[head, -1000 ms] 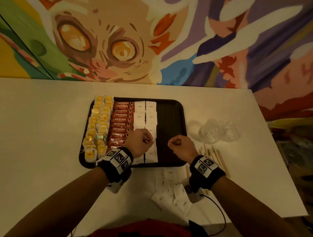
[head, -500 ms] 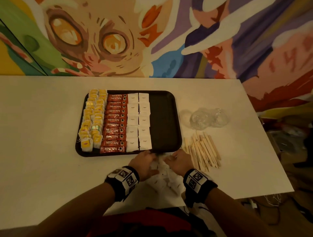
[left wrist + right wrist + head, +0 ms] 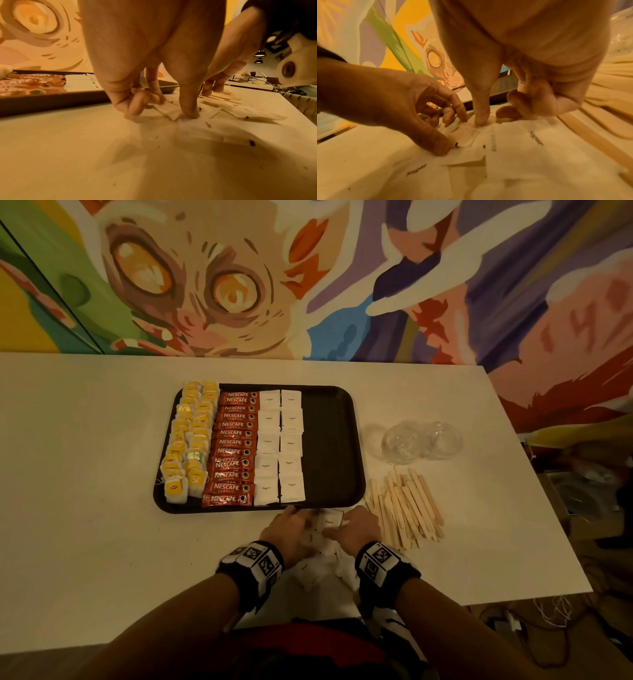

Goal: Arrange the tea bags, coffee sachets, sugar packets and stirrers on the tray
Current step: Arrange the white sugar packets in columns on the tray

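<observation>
Both hands have come off the tray point(image 3: 329, 501) since a second ago and now work the loose pile of sugar packets point(image 3: 320, 571) lying on the table point(image 3: 85, 508) just in front of the tray's near edge. Left hand point(image 3: 291, 530) pinches the edge of one packet between thumb and curled fingers, while right hand point(image 3: 358, 530) presses its thumb and fingertips onto a neighbouring packet point(image 3: 329, 521), probably to peel single packets free of the overlapping heap. On the tray, tea bags point(image 3: 188, 445), coffee sachets point(image 3: 234, 448) and two columns of sugar point(image 3: 279, 445) stand in tidy rows at the left, which leaves the dark right strip free, likely for the stirrers point(image 3: 406, 508) heaped beside the tray.
</observation>
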`<state>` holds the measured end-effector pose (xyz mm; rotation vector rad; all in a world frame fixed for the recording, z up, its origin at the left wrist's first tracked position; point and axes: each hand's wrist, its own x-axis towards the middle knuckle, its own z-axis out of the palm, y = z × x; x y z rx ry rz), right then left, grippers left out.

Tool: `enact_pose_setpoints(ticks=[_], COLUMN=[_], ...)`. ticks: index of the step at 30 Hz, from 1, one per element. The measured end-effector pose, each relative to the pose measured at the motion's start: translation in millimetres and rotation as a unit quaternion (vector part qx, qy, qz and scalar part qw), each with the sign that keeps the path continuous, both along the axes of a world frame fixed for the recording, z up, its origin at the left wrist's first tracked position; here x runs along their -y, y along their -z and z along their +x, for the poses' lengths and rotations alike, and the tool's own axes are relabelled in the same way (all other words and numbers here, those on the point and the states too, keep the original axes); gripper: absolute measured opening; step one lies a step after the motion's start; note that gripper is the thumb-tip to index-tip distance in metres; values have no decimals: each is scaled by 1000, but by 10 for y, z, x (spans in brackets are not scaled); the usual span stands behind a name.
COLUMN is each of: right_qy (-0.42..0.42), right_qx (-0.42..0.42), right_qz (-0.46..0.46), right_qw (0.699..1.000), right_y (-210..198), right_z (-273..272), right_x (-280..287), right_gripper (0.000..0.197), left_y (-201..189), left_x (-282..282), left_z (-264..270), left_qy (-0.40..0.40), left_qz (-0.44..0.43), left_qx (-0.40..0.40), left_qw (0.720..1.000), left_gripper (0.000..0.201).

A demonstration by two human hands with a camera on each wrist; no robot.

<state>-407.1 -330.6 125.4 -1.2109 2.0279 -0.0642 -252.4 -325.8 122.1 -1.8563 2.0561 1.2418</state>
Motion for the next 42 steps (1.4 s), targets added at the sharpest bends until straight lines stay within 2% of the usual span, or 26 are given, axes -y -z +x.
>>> enact_pose_setpoints(ticks=[2,5,10,14,17,19,21,23,26,30,34,40,42], right_qy=[-1,-3,-20,-36,-12,6,8,5,4,0,-3,25,51], right_qx=[1,-4,-5,35,91,125,143,150,161,170,177,205,240], right_qz=[4,12,34,50,26,10,3,-2,-4,-13,-30,-45,-44], right_qw=[1000,1000,999,997,995,992,990,989,987,985,984,977,968], right_y=[33,77,66,25,-4,-21,-25,-21,11,22,13,11,4], right_z=[3,5,-30,-99,-128,-137,-141,-134,-96,-42,-24,-43,-37], right_x=[12,25,63,86,68,54,43,38,38,58,80,96,101], right_gripper=[48,33,29,24,17,8,11,14,18,23,24,18,18], left_y=[-9,-33,-95,-65,-15,3,6,18,39,72,84,24,-3], left_x=[-6,-18,16,-4,-32,-52,-81,-105,-125,-97,-33,-29,-22], left_z=[11,23,68,222,339,379,380,336,226,156,182,242,277], left_qy=[-2,11,55,33,5,-25,-56,-82,-69,-70,-102,-180,-200], left_qz=[-6,-11,-17,-21,-30,-51,-69,-55,-49,-55,-23,-23,-26], left_qx=[-12,-4,8,6,6,1,10,33,93,115,83,-26,-55], left_qw=[1000,1000,998,999,1000,998,996,995,992,989,991,983,978], left_gripper=[70,59,49,40,37,38,40,54,73,73,69,35,38])
